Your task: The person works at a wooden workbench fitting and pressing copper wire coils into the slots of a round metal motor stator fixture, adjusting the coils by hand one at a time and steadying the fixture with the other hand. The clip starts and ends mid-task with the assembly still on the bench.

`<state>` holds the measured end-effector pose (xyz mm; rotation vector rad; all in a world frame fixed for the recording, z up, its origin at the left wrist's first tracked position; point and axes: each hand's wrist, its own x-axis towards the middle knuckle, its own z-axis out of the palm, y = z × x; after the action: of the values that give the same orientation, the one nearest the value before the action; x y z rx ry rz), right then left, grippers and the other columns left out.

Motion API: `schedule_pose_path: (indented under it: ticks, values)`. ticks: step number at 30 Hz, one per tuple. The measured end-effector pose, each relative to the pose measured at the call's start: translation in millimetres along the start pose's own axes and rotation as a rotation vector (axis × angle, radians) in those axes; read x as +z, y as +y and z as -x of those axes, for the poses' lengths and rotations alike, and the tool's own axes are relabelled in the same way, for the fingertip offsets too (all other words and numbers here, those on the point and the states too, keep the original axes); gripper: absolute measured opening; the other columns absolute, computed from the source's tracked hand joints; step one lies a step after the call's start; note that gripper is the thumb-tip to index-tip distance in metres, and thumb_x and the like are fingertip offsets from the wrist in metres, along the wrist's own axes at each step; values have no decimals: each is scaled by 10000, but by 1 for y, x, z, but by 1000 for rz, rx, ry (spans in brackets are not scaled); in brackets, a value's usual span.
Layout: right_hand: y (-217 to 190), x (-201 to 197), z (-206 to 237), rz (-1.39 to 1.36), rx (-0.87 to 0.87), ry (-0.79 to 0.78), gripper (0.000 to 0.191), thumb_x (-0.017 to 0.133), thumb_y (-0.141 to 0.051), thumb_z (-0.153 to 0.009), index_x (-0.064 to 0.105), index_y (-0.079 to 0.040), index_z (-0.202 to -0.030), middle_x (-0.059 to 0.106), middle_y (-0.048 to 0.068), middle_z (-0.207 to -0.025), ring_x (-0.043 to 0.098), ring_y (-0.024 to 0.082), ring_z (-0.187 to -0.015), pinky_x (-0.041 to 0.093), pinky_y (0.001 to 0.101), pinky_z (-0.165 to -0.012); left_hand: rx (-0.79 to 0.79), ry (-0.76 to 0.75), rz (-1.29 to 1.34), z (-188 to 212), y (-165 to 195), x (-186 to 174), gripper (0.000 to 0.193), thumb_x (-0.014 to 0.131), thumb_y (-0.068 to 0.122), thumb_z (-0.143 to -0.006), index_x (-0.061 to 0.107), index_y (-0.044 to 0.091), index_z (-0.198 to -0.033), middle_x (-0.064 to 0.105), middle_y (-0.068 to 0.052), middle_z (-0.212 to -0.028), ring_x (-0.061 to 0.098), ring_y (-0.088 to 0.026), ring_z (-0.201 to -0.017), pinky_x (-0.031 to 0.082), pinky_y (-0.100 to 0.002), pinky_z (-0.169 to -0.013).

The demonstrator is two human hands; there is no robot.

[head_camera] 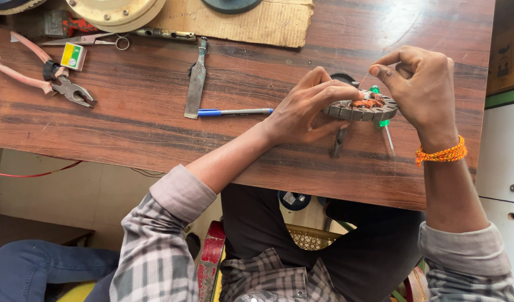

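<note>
Near the right edge of the dark wooden table (pixel 156 117), the left hand (pixel 304 109) curls closed around the rim of a round grey slotted metal stator with copper windings (pixel 362 107). The right hand (pixel 419 86) is pinched shut on a thin wire (pixel 364 77) rising from it. The winding would likely go best with that wire held taut and the stator kept steady and flat.

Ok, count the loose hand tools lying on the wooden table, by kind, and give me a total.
Pliers: 1
Scissors: 1
Flat metal blade tool: 1
Blue pen: 1
Green-handled screwdriver: 1
Total: 5
Not counted: the round stator that the left hand steadies while the right hand pulls a thin wire.
</note>
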<state>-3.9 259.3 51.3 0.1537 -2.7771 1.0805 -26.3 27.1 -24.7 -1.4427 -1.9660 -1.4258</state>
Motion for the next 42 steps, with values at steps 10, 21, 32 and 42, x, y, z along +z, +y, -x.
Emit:
schedule_pose_path:
  ticks: [10,21,32,42]
  values:
    - [-6,-13,6,20,34,11,98,776,-107,-1021,767,-12,-1045,655,-24,-744,511,9,-575,349,206,-482,-116,-15,94,1,1,0,811,811,86,-869,360,242,-1524,715,124,-1273,547,-168,-1039,510,-306,-992]
    - [-68,-51,70,-258,207,-96,104,729,-17,-915,747,5,-1014,719,45,-834,580,37,-696,423,184,-581,-238,-70,320,-2,0,-7,486,729,-10,-827,669,213,-1255,713,87,-1181,525,-125,-962,516,-277,-937]
    - [-46,11,97,156,-100,-10,116,768,-54,-931,762,-89,-1041,725,100,-797,670,141,-603,494,296,-566,-250,-63,330,-9,4,-11,443,769,12,-840,683,204,-1230,692,106,-1166,517,-141,-969,501,-291,-944]
    - [-24,31,99,116,-150,21,143,729,-26,-932,757,-105,-1048,739,76,-791,695,153,-618,511,294,-565,-223,-54,316,-11,3,-11,434,781,7,-866,674,200,-1239,699,79,-1216,552,-141,-1032,501,-311,-1007]
